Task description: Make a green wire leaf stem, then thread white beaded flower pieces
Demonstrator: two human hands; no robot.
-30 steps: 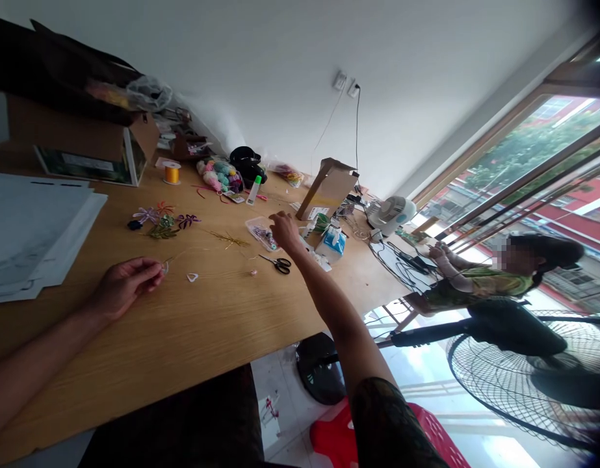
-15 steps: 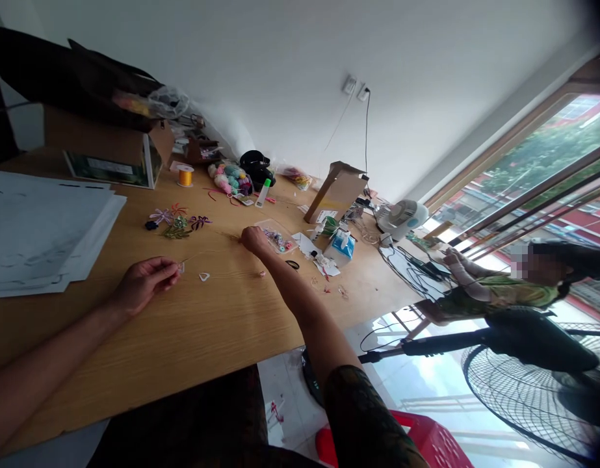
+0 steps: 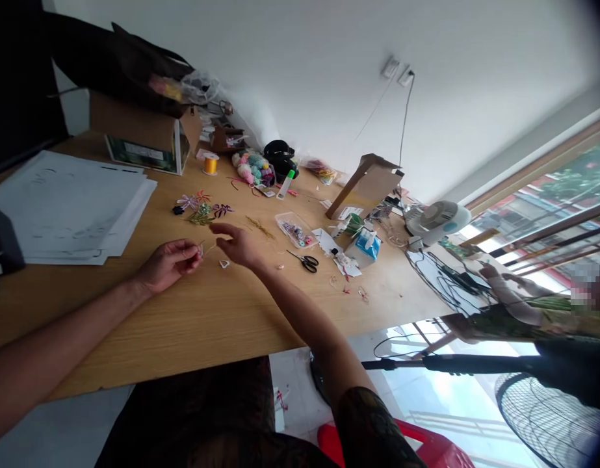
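Note:
My left hand (image 3: 177, 263) is closed in a pinch on a small whitish piece (image 3: 201, 249), with a thin pale thread coming off it. Just to its right, my right hand (image 3: 237, 247) hovers with fingers apart and bent, its fingertips near that thread; I see nothing gripped in it. A small white triangular piece (image 3: 224, 264) lies on the table below the right hand. Beyond the hands are several flower shapes (image 3: 201, 211) in purple, orange and green. A bundle of golden strands (image 3: 259, 226) and a clear tray of beads (image 3: 296, 231) lie farther right.
Black-handled scissors (image 3: 307, 262) lie right of my right hand. White paper sheets (image 3: 80, 201) cover the table's left. Toward the wall stand a yellow thread spool (image 3: 210, 164), pompoms (image 3: 253, 168) and a glue tube (image 3: 285, 185). Another person's arm (image 3: 514, 299) shows at the right.
My right hand has come back from beside the bead tray toward my left hand, its fist loosening. The scissors and golden strands now show fully. The view has swung, shifting the table contents rightward.

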